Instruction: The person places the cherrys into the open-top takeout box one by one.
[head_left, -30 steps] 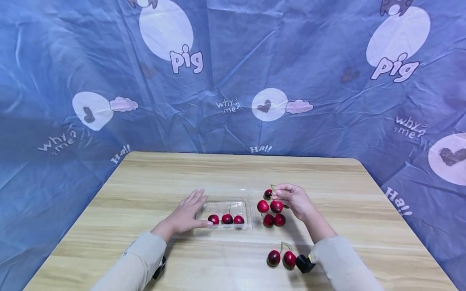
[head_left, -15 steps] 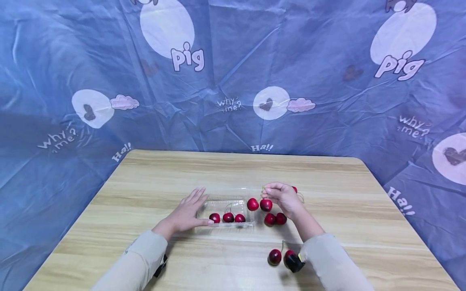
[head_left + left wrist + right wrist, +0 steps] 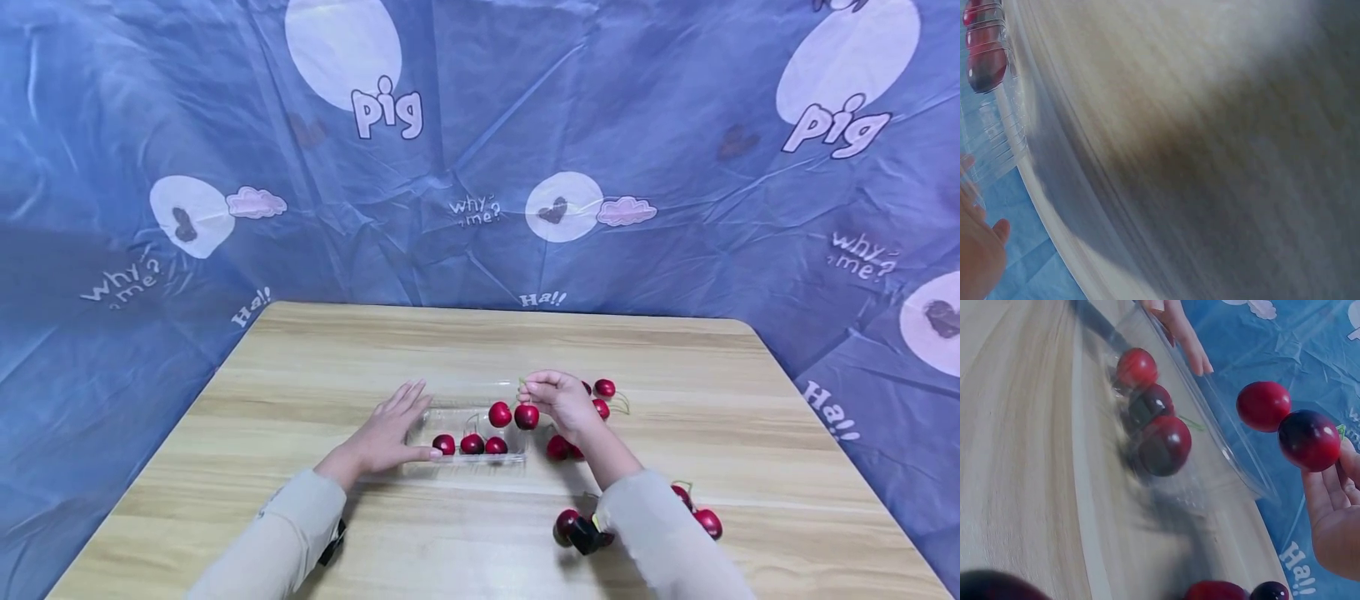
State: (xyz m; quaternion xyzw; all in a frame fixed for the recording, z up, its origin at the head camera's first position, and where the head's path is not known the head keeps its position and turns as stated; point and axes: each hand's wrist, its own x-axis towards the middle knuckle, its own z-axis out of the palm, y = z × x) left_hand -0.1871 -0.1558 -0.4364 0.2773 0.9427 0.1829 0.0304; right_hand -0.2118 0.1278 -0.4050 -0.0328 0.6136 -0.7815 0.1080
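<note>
My right hand (image 3: 562, 404) pinches the green stem of a pair of red cherries (image 3: 527, 417), which hang over the right part of a clear plastic box (image 3: 465, 460). In the right wrist view the two held cherries (image 3: 1309, 440) are apart from the box's wall (image 3: 1235, 456). Three cherries (image 3: 472, 444) lie in a row along the near side inside the box. With fingers spread, my left hand (image 3: 382, 437) rests at the box's left end. Only part of that hand (image 3: 979, 250) shows in the left wrist view.
Several loose cherries (image 3: 604, 387) lie to the right of the box, partly hidden behind the right hand. Nearer the front, more cherries (image 3: 707, 523) lie around the right sleeve. A blue printed cloth (image 3: 480, 150) hangs behind the wooden table (image 3: 360, 342).
My right hand has moved left with the cherry pair, from the loose cherries to above the box. The left hand stays at the box's left end. The head view has tilted down slightly.
</note>
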